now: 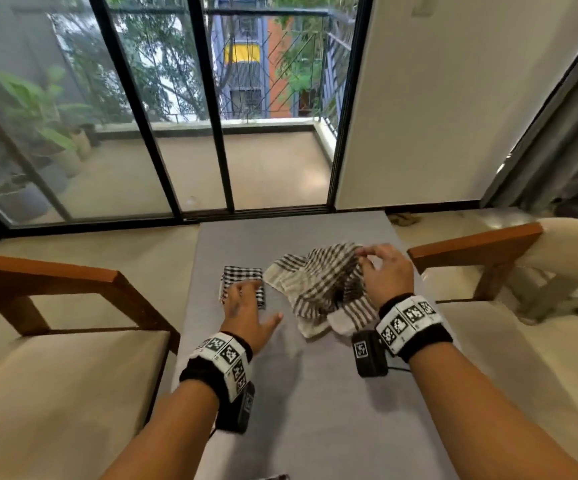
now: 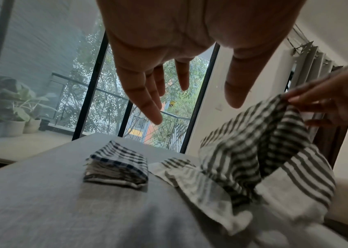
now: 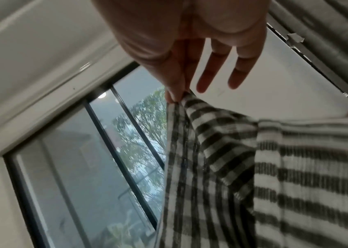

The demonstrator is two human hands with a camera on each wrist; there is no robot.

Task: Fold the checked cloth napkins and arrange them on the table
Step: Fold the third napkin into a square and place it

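A small folded black-and-white checked napkin (image 1: 241,279) (image 2: 117,166) lies on the grey table (image 1: 301,393). My left hand (image 1: 249,315) (image 2: 168,80) hovers just above its near edge, fingers straight and spread, holding nothing. To the right sits a larger crumpled brown-and-cream checked napkin (image 1: 325,289) (image 2: 243,151) (image 3: 232,159). My right hand (image 1: 384,268) (image 3: 177,94) pinches its top edge between thumb and forefinger and holds that part lifted off the table; the other fingers stay extended.
Wooden-armed chairs with cream cushions stand on either side, left (image 1: 55,341) and right (image 1: 488,258). Beyond the table's far end are black-framed sliding glass doors (image 1: 211,133) and a white wall (image 1: 453,98). A grey curtain (image 1: 564,133) hangs at the right.
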